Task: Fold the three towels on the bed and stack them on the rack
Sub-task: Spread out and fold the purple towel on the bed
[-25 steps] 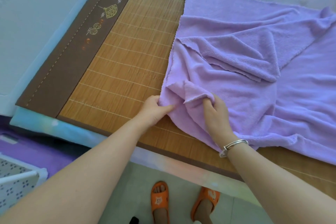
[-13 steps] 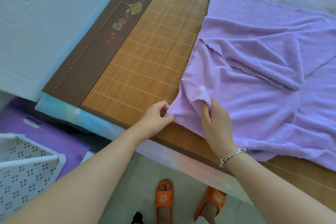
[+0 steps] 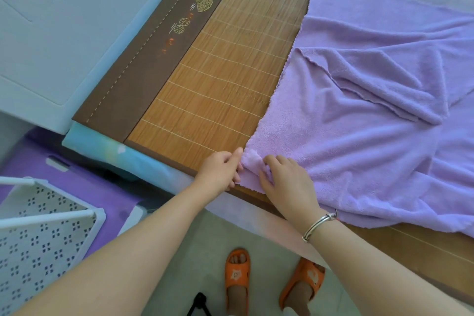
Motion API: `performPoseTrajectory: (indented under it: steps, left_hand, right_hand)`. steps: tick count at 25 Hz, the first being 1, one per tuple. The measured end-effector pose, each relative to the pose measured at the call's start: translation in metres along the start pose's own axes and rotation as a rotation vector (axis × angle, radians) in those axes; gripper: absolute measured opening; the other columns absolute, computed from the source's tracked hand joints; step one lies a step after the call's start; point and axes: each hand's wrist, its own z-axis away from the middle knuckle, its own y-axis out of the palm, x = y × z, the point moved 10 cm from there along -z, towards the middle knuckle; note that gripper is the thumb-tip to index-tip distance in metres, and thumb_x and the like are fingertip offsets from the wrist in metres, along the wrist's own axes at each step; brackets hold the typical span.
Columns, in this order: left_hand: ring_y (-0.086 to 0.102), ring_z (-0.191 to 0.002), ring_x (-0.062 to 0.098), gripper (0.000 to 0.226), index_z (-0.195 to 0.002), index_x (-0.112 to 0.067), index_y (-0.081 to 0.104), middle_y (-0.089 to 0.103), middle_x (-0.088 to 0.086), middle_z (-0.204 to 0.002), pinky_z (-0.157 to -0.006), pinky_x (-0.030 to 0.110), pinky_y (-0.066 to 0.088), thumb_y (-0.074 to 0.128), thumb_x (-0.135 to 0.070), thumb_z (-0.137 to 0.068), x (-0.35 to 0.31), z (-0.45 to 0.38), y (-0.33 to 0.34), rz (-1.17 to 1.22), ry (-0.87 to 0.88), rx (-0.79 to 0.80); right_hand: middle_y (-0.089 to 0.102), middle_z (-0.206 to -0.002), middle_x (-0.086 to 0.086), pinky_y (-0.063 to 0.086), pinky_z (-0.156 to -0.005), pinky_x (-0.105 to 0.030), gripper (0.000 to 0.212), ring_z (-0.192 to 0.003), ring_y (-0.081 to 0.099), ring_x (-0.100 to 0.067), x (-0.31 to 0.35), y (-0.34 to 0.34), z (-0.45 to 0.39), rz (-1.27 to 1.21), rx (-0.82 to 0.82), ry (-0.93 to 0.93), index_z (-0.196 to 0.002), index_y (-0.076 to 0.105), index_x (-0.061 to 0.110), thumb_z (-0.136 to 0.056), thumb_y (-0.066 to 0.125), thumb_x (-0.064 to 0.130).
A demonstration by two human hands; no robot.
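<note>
Mostly flat, lilac towel (image 3: pixel 359 141) — rumpled, corner bunched.

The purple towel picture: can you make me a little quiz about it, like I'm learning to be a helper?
1. True or false: the purple towel is already folded into a neat square.
2. Which wrist wears the silver bracelet? A) left B) right C) both
3. Fill in: the white rack stands on the ______, not on the bed.

Key
1. False. It lies spread and wrinkled on the bamboo mat, with the left hand and right hand pinching its near corner.
2. B.
3. Floor, at the lower left beside the bed.
</note>
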Motion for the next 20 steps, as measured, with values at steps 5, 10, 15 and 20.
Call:
performPoseTrajectory:
  steps: [5,10,15,20]
  left_hand:
    - [0.060,-0.054,0.018,0.038,-0.070,-0.008,0.055,0.071,0.017,-0.077,-0.048,0.021,0.050,0.061,-0.041,-0.089,-0.003,0.002,0.020,0.030,-0.230,0.050]
    - [0.065,-0.063,0.018,0.012,-0.077,-0.011,0.049,0.067,0.011,-0.080,-0.063,0.028,0.057,0.055,-0.014,-0.087,-0.016,0.001,0.013,0.081,-0.201,-0.022]
    - [0.069,-0.068,0.017,0.023,-0.074,-0.013,0.039,0.061,0.011,-0.077,-0.073,0.030,0.059,0.055,-0.005,-0.088,-0.060,0.006,0.002,0.398,0.036,0.028]
    - [0.067,-0.066,0.016,0.029,-0.107,-0.015,0.049,0.070,0.011,-0.090,-0.070,0.028,0.059,0.048,0.007,-0.089,-0.085,0.009,0.018,0.394,0.152,0.122]
  right_hand:
    - [0.053,-0.086,0.001,0.042,-0.063,-0.035,0.026,-0.079,0.051,-0.026,-0.001,0.006,0.009,-0.030,0.007,-0.111,-0.093,0.054,0.018,-0.069,0.065,0.017]
    - [0.052,-0.102,-0.005,0.039,-0.072,-0.037,0.053,-0.087,0.048,-0.030,-0.054,-0.016,0.027,0.160,-0.103,0.082,-0.100,0.053,0.014,-0.051,0.065,0.001]
    - [0.058,-0.097,-0.012,0.037,-0.064,-0.037,0.041,-0.087,0.054,-0.036,-0.140,-0.067,0.040,0.052,-0.179,0.386,-0.096,0.058,0.009,-0.060,0.054,-0.011]
    - [0.058,-0.091,-0.009,0.042,-0.069,-0.038,0.049,-0.087,0.049,-0.031,-0.145,-0.136,0.058,-0.087,-0.392,0.218,-0.097,0.057,0.006,-0.055,0.050,-0.017]
